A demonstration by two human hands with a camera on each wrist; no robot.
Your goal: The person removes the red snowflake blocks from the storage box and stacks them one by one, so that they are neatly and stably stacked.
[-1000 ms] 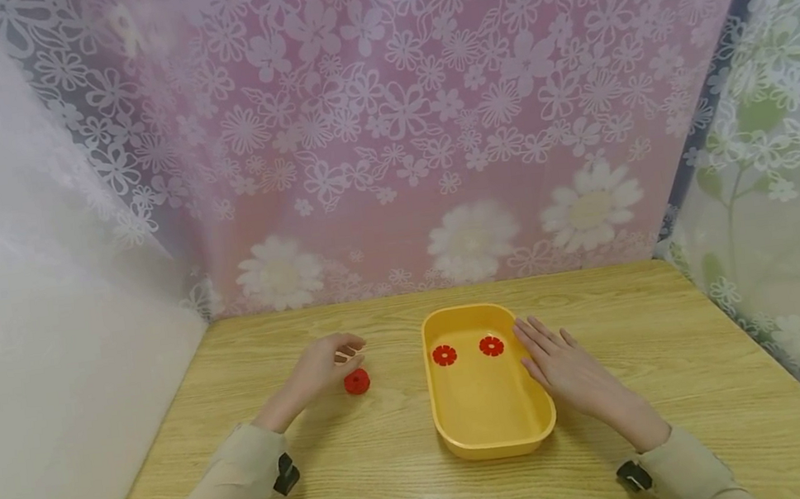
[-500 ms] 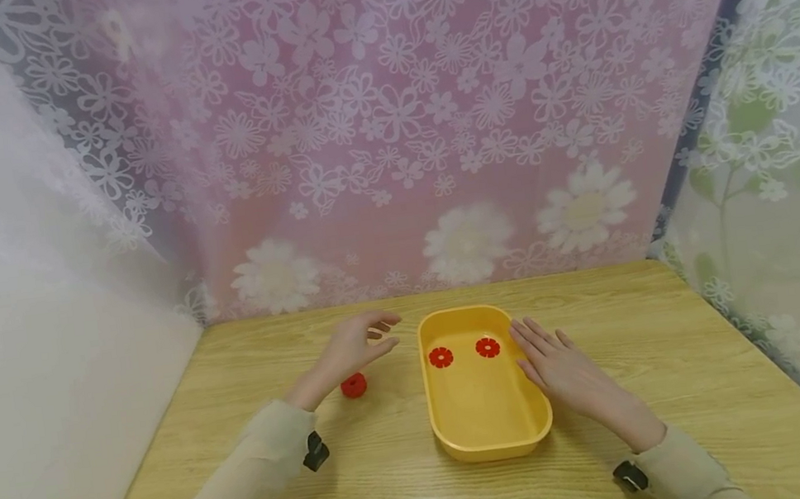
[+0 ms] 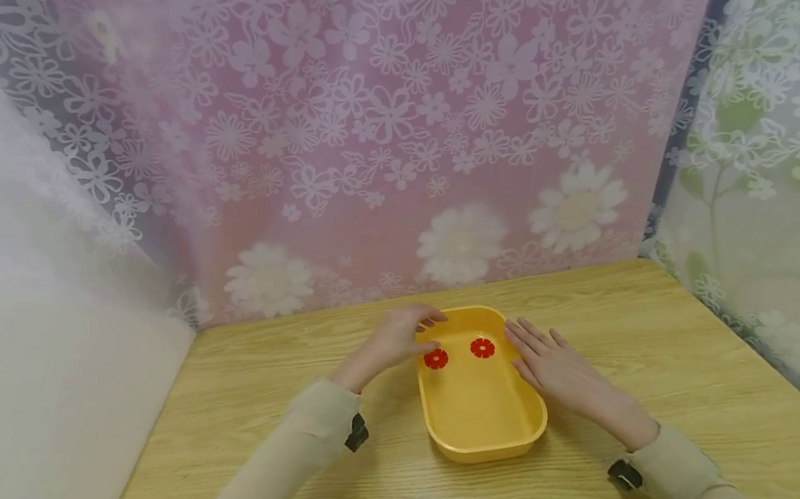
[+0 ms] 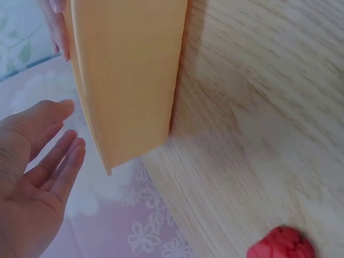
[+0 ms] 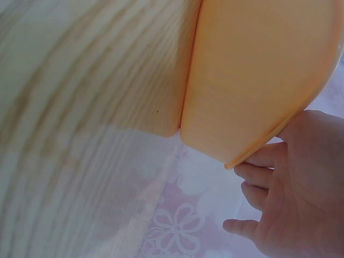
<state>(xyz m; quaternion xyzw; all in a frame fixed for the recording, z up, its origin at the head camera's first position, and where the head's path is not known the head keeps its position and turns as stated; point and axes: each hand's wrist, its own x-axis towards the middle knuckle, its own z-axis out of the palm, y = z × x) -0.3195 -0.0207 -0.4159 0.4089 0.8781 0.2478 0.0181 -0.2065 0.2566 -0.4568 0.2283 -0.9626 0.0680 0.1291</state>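
My left hand (image 3: 389, 341) reaches over the left rim of a yellow plastic tub (image 3: 488, 413), fingers and thumb loosely bent, nothing between them. The left wrist view has this hand (image 4: 32, 183) just off the tub's rim. Against the tub's right rim rests my right hand (image 3: 557, 367), its fingers nearly straight. Inside the tub, toward the far end, lie two red flower-shaped discs, a left one (image 3: 437, 365) partly under my left thumb and a right one (image 3: 484, 354). A red notched piece (image 4: 282, 246) sits on the table, mostly hidden behind my left wrist in the head view.
The tub stands on a wood-grain table (image 3: 272, 365). A pink flowered curtain (image 3: 374, 161) hangs behind the table. Pale sheets close off both sides, the right one (image 3: 781, 236) patterned with flowers. Each wrist carries a small black device.
My left hand has moved right, from beside the red piece on the table to over the tub's left rim. My right hand stays at the tub's right rim.
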